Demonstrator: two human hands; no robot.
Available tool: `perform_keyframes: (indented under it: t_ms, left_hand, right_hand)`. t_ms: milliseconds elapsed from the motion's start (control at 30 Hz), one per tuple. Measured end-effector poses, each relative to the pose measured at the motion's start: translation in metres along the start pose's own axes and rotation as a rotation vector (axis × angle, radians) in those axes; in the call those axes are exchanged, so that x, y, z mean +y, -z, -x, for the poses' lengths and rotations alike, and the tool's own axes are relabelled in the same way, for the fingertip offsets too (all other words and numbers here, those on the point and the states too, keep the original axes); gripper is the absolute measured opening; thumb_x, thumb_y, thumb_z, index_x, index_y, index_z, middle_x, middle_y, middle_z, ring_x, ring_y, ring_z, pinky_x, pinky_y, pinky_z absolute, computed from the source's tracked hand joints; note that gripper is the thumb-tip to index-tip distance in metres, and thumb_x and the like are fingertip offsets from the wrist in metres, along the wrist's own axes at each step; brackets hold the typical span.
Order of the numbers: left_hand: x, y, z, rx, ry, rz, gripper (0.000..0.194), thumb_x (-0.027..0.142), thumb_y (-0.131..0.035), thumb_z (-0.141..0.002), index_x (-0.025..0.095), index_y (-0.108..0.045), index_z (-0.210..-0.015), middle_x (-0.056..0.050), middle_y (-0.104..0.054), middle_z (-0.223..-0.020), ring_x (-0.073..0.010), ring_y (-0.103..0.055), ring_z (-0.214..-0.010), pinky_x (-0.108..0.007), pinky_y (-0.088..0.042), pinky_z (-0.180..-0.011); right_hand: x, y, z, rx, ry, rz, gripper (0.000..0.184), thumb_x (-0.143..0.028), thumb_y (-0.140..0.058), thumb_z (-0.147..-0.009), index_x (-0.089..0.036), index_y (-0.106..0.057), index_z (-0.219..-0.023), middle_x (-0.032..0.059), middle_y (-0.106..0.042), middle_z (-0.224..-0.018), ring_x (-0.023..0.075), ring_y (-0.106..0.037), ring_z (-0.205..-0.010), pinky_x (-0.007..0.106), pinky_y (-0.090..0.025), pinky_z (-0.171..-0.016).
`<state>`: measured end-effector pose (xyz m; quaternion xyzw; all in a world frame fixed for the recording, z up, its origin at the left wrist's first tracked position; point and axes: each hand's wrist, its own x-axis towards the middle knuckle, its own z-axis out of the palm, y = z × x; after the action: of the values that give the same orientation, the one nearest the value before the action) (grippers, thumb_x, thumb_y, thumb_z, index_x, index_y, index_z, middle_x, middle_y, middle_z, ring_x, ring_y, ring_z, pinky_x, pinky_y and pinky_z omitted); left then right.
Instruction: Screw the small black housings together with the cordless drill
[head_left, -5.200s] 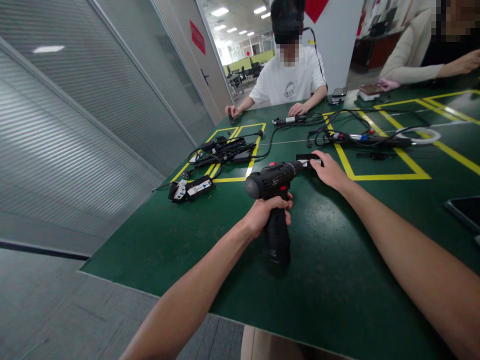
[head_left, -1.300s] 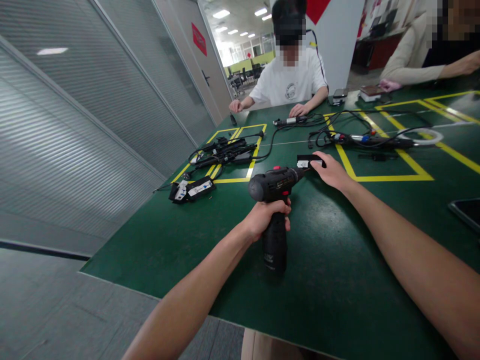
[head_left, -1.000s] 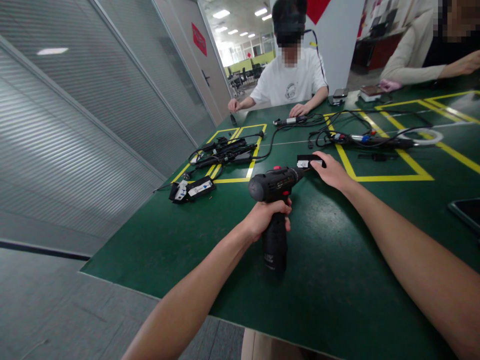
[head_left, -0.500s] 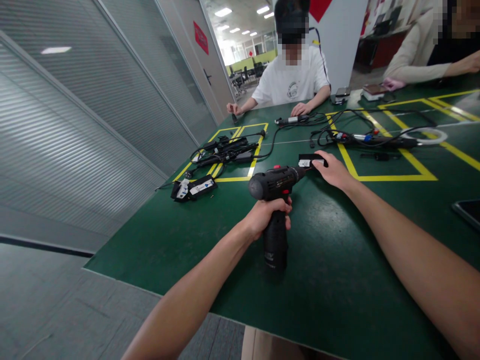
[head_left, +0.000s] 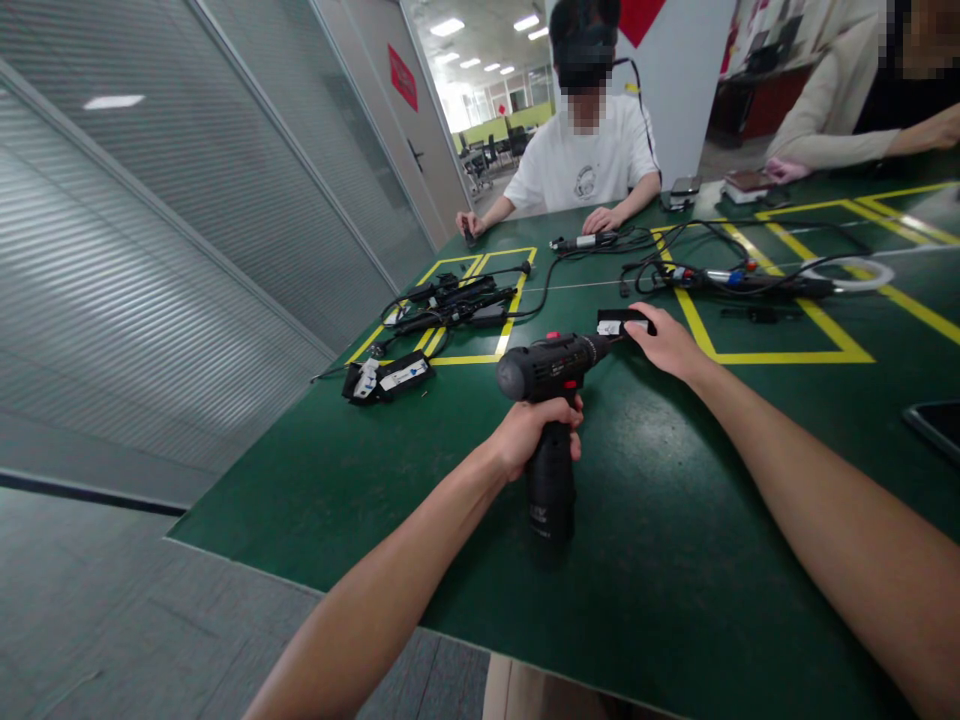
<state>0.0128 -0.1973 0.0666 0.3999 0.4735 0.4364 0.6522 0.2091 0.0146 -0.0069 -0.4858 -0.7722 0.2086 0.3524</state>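
My left hand [head_left: 536,432] is wrapped round the grip of a black cordless drill [head_left: 546,368] with red buttons. The drill points away to the right, and its front end meets a small black box-like part [head_left: 611,327] with a white label. My right hand [head_left: 661,340] grips that part from its right side, thumb in front and fingers over the top. The exact contact between the drill's bit and the part is too small to make out. Left of the drill, two black pieces with white labels [head_left: 405,373] lie on the green table [head_left: 660,540].
Black adapters and cables [head_left: 457,303] lie in a yellow-taped area at left. More cables and a black rod-like tool [head_left: 787,284] lie at right. A phone [head_left: 934,425] rests near the right edge. Across the table sits a person in a white T-shirt [head_left: 585,165], another at right.
My hands, the drill and the black part hold almost the same position. Across the table, the person's hand on the left has shifted slightly.
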Motion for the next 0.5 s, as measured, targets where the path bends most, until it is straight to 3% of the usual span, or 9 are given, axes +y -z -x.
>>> perform_keyframes:
  t_ms: [500]
  left_hand:
    - [0.0025,-0.0001,0.0001,-0.01,0.006,-0.007,0.022,0.021,-0.058,-0.068,0.013,-0.055,-0.088,0.0,-0.054,-0.071,-0.0127,-0.059,-0.049,-0.026,-0.044,-0.052]
  right_hand:
    - [0.0031,-0.0008,-0.0008,-0.003,0.001,-0.004,0.052,-0.048,-0.048,-0.089,-0.024,-0.055,-0.135,0.0133,-0.059,-0.13,0.0333,-0.059,-0.112,0.05,-0.044,-0.098]
